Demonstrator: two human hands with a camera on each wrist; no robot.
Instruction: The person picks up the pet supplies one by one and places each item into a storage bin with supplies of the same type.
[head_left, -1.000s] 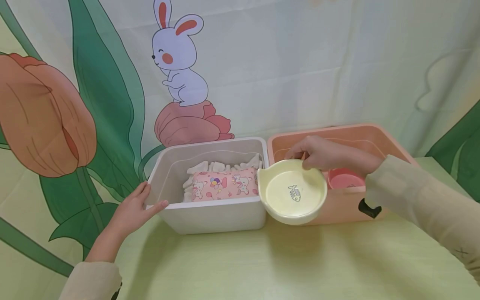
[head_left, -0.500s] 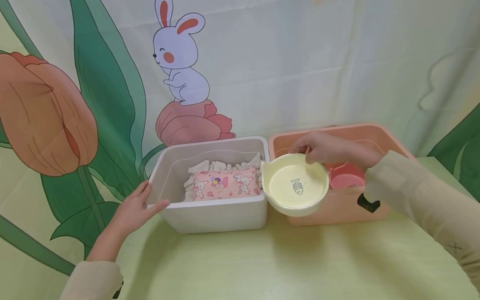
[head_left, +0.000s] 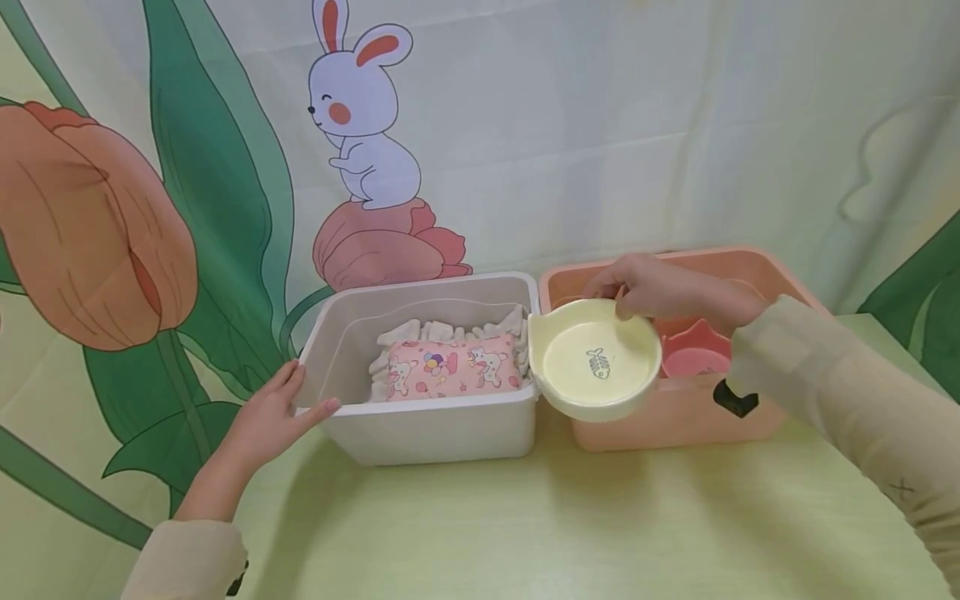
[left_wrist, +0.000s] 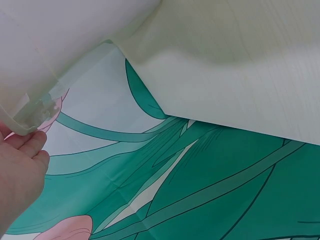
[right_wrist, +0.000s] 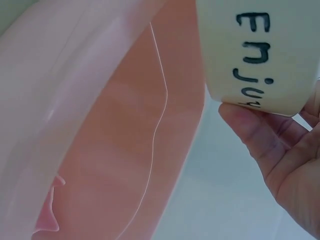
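While right hand pinches cream bowl, left hand spread on corner of white bin. Bowl's side lettered "Enj", further letters unclear.

Room before white bin; bowl obstructs peach bin.

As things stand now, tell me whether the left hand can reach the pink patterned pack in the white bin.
Probably yes: the left hand already touches the open-topped white bin, and nothing appears to lie over the pink patterned pack inside.
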